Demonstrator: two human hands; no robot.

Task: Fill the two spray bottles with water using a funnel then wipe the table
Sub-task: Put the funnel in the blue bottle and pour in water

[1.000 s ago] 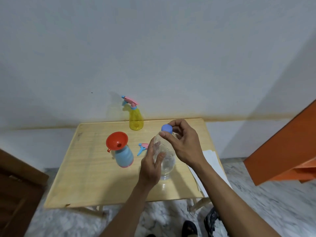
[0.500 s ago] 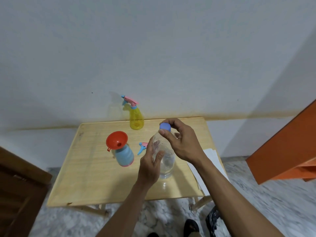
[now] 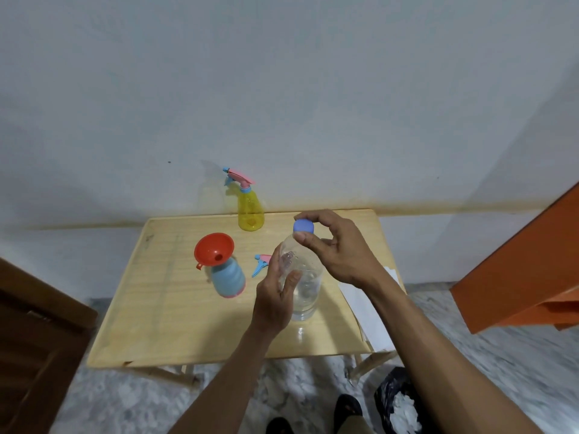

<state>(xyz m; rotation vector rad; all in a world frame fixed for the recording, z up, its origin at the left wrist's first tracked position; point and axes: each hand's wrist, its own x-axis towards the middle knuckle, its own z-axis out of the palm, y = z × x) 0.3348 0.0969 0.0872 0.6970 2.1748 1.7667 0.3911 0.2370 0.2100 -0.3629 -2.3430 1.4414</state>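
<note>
A clear plastic water bottle [image 3: 305, 286] stands on the wooden table [image 3: 163, 311]. My left hand [image 3: 275, 296] grips its body from the left. My right hand [image 3: 336, 249] pinches its blue cap [image 3: 303, 227] on the neck. To the left stands a blue spray bottle [image 3: 228, 278] with a red funnel [image 3: 214, 249] in its mouth. Its pink and blue spray head [image 3: 261, 263] lies on the table beside it. A yellow spray bottle [image 3: 249, 209] with its head on stands at the back edge by the wall.
White paper or cloth [image 3: 369, 314] lies at the table's right edge. An orange board [image 3: 526, 270] juts in from the right. A dark wooden piece [image 3: 34, 346] is at the left. A black bag with white waste [image 3: 399, 405] sits on the marble floor.
My right hand's fingers have shifted round the blue cap. The bottle and my left hand stay in place; the view has drifted a little.
</note>
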